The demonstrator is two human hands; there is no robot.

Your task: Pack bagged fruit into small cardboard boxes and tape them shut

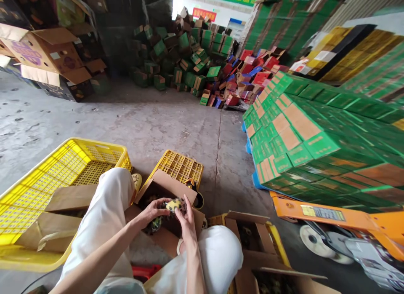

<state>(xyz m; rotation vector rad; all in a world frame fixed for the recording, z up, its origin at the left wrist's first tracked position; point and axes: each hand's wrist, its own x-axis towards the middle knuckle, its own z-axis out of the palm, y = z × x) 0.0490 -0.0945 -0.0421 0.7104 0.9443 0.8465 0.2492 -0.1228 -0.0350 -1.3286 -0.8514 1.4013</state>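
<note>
Between my knees, my left hand (157,210) and my right hand (187,214) hold one small yellow object with dark patches (173,205) between their fingertips. Its kind is too blurred to make out. The left fingers pinch it from the left, while the right thumb and fingers curl around its other side. Right below is an open cardboard box (172,185) with dark, small items inside, partly hidden by my hands. Something greenish (156,223) shows in the box under my left wrist.
A yellow crate (104,153) holding cardboard stands at left. An upturned yellow crate (181,164) lies beyond the box. At right are open cartons (267,239), an orange pallet jack (325,212) and stacked green boxes (303,146). Loose cartons (189,70) pile up at the back.
</note>
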